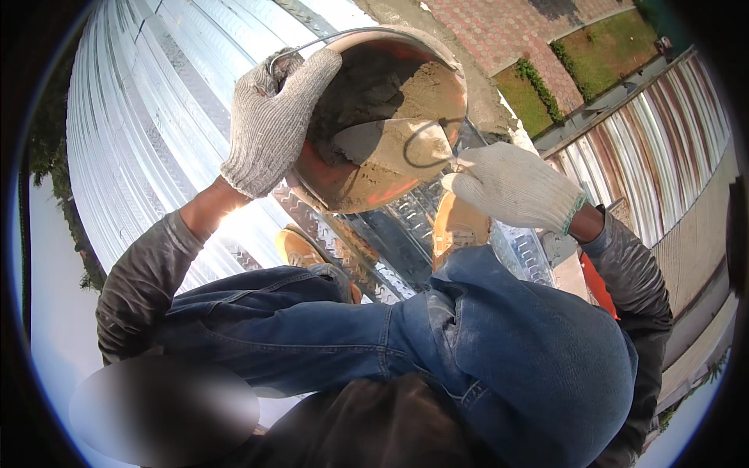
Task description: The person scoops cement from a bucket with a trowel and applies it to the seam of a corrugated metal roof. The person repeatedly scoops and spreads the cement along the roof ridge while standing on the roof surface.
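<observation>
The trowel is held by the closed right hand at 2 o'clock, its blade inside the bucket of mortar at 12 o'clock. The bucket's rim is gripped by the curled left hand at 11 o'clock. Beyond, at 1 o'clock, paving is seen.

On the left, a ribbed silver metal roof spreads toward the far side. In the middle lie patterned metal strips, where two tan shoes stand. The bucket is over these strips; whether it rests on them, I cannot tell.
</observation>
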`<state>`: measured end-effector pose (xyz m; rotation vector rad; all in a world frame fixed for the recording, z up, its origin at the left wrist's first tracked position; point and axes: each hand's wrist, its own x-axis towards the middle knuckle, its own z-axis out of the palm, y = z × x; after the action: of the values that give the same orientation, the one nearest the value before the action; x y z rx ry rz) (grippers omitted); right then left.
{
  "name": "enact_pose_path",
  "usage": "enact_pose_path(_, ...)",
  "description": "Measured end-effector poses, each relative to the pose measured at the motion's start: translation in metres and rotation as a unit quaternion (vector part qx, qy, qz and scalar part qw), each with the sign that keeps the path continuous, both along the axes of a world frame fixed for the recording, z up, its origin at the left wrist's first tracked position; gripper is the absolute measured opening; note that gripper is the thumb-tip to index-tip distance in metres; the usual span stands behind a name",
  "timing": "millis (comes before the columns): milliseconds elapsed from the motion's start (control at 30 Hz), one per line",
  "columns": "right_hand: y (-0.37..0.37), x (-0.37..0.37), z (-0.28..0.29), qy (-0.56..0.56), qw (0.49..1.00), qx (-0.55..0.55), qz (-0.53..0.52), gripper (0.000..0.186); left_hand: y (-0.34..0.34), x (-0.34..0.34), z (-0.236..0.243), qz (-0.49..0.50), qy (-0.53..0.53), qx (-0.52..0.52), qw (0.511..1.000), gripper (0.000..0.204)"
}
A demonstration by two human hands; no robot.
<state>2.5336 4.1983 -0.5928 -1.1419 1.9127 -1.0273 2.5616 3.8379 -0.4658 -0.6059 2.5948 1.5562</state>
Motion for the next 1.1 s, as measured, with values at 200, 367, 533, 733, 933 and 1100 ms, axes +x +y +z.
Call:
enact_pose_path(200, 0.003, -0.023, 0.109, 0.035, 0.991, 0.126, -0.038, 0.044, -0.023, 0.004, -0.021, -0.039, 0.067, -0.038, 0.996, 0.046)
enact_pose_path(367, -0.006, -0.013, 0.089, 0.070, 0.982, 0.175, 0.016, 0.038, -0.025, 0.000, -0.029, -0.046, 0.091, -0.020, 0.995, 0.050)
enact_pose_path(533, -0.064, 0.011, 0.092, 0.012, 0.981, 0.195, -0.002, 0.041, -0.021, 0.002, -0.028, -0.090, 0.078, -0.005, 0.993, 0.052)
enact_pose_path(733, -0.086, 0.027, 0.108, -0.014, 0.969, 0.245, -0.029, 0.038, -0.029, -0.007, -0.027, -0.111, 0.065, -0.014, 0.992, 0.051)
enact_pose_path(933, -0.070, 0.022, 0.103, 0.298, 0.928, 0.220, -0.044, 0.032, -0.045, -0.009, -0.034, -0.094, 0.045, -0.004, 0.995, 0.051)
enact_pose_path(1100, -0.080, 0.015, 0.134, 0.168, 0.949, 0.253, -0.083, 0.034, -0.045, -0.007, -0.031, -0.100, 0.044, -0.016, 0.994, 0.050)
